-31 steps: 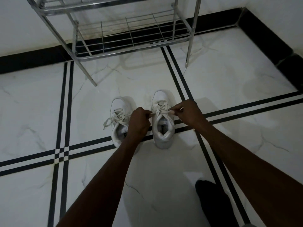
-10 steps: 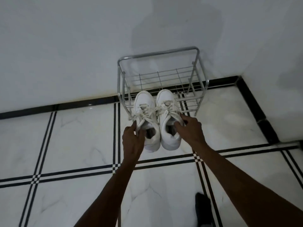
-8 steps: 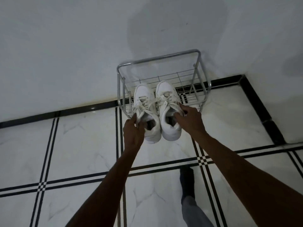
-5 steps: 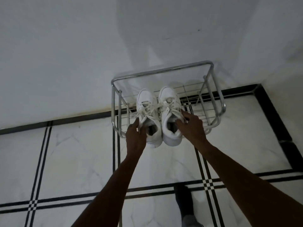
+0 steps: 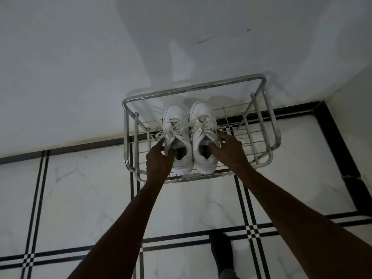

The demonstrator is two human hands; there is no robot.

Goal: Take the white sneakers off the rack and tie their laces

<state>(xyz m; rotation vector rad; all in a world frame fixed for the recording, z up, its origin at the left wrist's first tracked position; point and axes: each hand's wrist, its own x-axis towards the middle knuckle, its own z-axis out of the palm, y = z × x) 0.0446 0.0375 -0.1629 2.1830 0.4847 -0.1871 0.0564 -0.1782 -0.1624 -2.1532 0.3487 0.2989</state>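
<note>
The rack [image 5: 193,85] carries both white sneakers [image 5: 190,137] near its front rail, toes toward the wall. They look light, soft-collared. Your left hand [image 5: 159,162] and right hand [image 5: 229,152] each clamp a collar; avoid the floppy laces [image 5: 181,127].

A plain white wall [image 5: 80,67] meets a white marble-look floor [image 5: 84,194] crossed by paired black lines, with a black skirting band [image 5: 60,151] along its base. The light is dim, casting soft shadows on the wall.
</note>
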